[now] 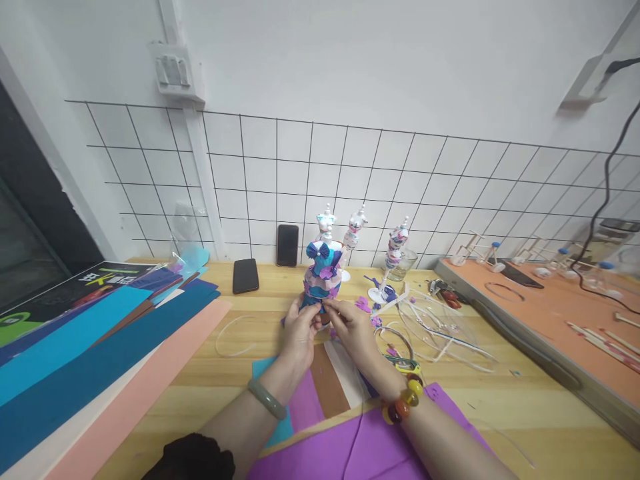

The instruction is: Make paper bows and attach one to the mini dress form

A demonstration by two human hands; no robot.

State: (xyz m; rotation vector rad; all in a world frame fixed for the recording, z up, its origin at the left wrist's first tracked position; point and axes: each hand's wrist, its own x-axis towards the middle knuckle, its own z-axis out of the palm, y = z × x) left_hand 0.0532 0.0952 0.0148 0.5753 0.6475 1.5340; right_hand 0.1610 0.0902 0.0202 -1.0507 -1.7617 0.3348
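A small dress-form figure (323, 272) stands upright at the middle of the table, dressed in blue, pink and purple pieces with a dark blue bow on its chest. My left hand (301, 328) is wrapped round its lower left side. From the right, my right hand (351, 325) pinches at the lower blue part of the skirt, its fingertips close to those of my left hand. Whatever small piece lies between the right fingertips is too small to make out. Colored foam sheets (330, 383) in blue, purple, brown and white lie beneath my wrists.
More dress forms (395, 248) stand behind and to the right. Two phones (246, 276) are at the back. Long foam strips (150, 347) cover the left side. Coiled clear tubing (445, 333) and red-handled pliers (450, 297) lie right, beside an orange-topped board (530, 307).
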